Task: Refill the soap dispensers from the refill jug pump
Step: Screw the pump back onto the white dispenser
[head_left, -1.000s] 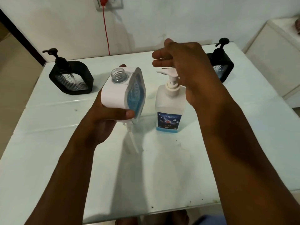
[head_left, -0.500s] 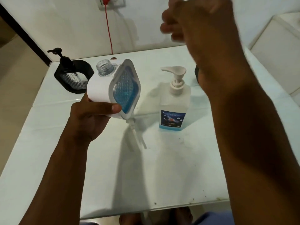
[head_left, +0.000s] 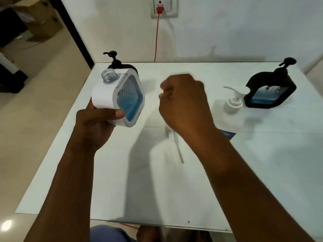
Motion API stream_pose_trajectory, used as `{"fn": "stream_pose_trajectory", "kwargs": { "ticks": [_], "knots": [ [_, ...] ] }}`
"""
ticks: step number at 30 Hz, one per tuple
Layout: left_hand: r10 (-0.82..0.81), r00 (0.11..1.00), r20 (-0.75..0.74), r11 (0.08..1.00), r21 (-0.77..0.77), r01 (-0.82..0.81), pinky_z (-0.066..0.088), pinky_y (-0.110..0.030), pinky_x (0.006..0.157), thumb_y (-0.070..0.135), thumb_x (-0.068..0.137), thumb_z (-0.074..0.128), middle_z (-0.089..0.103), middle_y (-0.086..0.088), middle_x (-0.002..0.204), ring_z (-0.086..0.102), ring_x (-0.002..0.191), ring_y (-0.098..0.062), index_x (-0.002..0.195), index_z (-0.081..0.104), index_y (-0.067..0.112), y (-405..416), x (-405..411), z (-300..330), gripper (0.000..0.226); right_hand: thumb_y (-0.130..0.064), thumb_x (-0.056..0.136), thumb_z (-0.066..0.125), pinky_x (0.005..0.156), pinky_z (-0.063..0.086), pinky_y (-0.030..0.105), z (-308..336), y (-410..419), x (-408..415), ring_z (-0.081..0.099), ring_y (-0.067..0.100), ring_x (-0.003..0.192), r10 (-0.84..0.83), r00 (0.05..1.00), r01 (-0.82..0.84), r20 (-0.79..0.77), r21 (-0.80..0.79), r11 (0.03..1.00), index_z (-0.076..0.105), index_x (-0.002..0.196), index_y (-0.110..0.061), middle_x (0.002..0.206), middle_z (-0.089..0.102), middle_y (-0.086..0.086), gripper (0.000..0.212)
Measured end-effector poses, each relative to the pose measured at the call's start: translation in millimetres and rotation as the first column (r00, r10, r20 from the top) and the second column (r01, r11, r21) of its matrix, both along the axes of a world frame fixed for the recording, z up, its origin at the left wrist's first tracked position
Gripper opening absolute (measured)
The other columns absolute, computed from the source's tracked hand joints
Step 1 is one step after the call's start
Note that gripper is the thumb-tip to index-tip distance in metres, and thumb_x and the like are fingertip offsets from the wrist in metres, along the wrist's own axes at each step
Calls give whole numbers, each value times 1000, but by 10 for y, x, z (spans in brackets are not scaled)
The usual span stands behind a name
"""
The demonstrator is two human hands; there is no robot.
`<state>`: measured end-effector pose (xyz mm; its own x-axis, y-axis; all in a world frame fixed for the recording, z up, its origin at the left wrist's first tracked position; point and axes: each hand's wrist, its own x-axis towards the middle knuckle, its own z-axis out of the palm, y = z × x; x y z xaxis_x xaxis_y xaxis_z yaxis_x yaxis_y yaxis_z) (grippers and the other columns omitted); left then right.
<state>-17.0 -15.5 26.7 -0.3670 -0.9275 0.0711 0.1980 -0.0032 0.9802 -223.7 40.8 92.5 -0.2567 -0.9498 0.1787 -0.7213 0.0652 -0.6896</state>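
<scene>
My left hand (head_left: 95, 124) grips a white soap dispenser (head_left: 120, 98) off the table, tilted, its clear threaded neck uncapped and blue soap showing in its window. My right hand (head_left: 183, 103) hovers blurred over the table's middle, fingers curled, nothing visible in them. The refill jug (head_left: 233, 104) with its white pump stands to the right, its body partly hidden by my right forearm. A white pump tube (head_left: 178, 151) lies on the table under that arm.
A black dispenser (head_left: 271, 91) with blue soap stands at the far right of the white table (head_left: 262, 163). Another black dispenser (head_left: 114, 62) peeks out behind the white one. A red cord (head_left: 156, 39) hangs from a wall socket.
My right hand has dropped from its raised position to mid-table, left of the jug. The left hand still holds the white dispenser. The view has shifted, so the jug now sits further right.
</scene>
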Motion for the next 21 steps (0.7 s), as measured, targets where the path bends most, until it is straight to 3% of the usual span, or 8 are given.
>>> {"fn": "stream_pose_trajectory", "kwargs": {
  "ticks": [2, 4, 6, 9, 12, 15, 21],
  "knots": [
    [-7, 999, 35, 1000, -14, 7, 53, -41, 106, 14, 59, 73, 59, -5, 141, 56, 135, -28, 160, 43, 12, -17, 30, -50, 105, -20, 91, 63, 83, 42, 22, -266, -3, 84, 61, 18, 102, 65, 989, -43, -130, 166, 985, 63, 114, -15, 113, 65, 2, 23],
    [-10, 998, 55, 1000, -2, 11, 50, -46, 110, 15, 61, 73, 58, -6, 145, 55, 138, -29, 163, 39, 12, -40, 51, -124, 108, -24, 92, 63, 89, 44, 27, -526, -1, 137, 58, 23, 109, 119, 963, -45, -242, 292, 955, 58, 117, -14, 117, 61, 5, 27],
    [-30, 997, 72, 999, 14, 29, 54, -42, 106, 16, 59, 76, 62, -2, 141, 59, 134, -25, 159, 45, 16, -67, 27, -198, 105, -29, 92, 63, 85, 45, 29, -750, 6, 178, 57, 25, 107, 148, 941, -22, -304, 382, 924, 53, 116, -14, 114, 57, 8, 30],
    [-23, 993, 119, 1000, 16, 21, 63, -29, 91, 3, 55, 77, 74, 13, 118, 70, 114, -9, 139, 56, 26, -91, -46, -270, 90, -32, 89, 67, 82, 46, 30, -923, 17, 210, 56, 26, 104, 144, 918, 30, -369, 428, 903, 46, 123, -14, 115, 55, 10, 44],
    [-24, 989, 149, 1000, 15, 22, 64, -26, 86, -3, 57, 75, 76, 18, 112, 73, 109, -5, 135, 56, 27, -119, -121, -336, 85, -33, 87, 71, 86, 52, 34, -977, -13, 193, 57, 26, 106, 96, 923, 78, -373, 426, 901, 39, 132, -17, 120, 53, 10, 57],
    [-42, 989, 138, 999, 33, 38, 63, -28, 89, 18, 51, 84, 73, 14, 124, 69, 121, -10, 143, 54, 27, -152, -169, -367, 97, -32, 86, 72, 87, 54, 35, -960, -47, 170, 58, 26, 108, 72, 936, 93, -346, 437, 894, 34, 135, -20, 123, 52, 10, 63],
    [-45, 988, 146, 998, -28, 50, 61, -35, 102, 22, 52, 88, 58, -4, 154, 58, 142, -21, 164, 39, 21, -256, -279, -472, 122, -33, 85, 73, 88, 54, 34, -952, -71, 160, 60, 24, 107, 31, 957, 95, -287, 416, 904, 37, 133, -23, 123, 54, 8, 61]
  ]
}}
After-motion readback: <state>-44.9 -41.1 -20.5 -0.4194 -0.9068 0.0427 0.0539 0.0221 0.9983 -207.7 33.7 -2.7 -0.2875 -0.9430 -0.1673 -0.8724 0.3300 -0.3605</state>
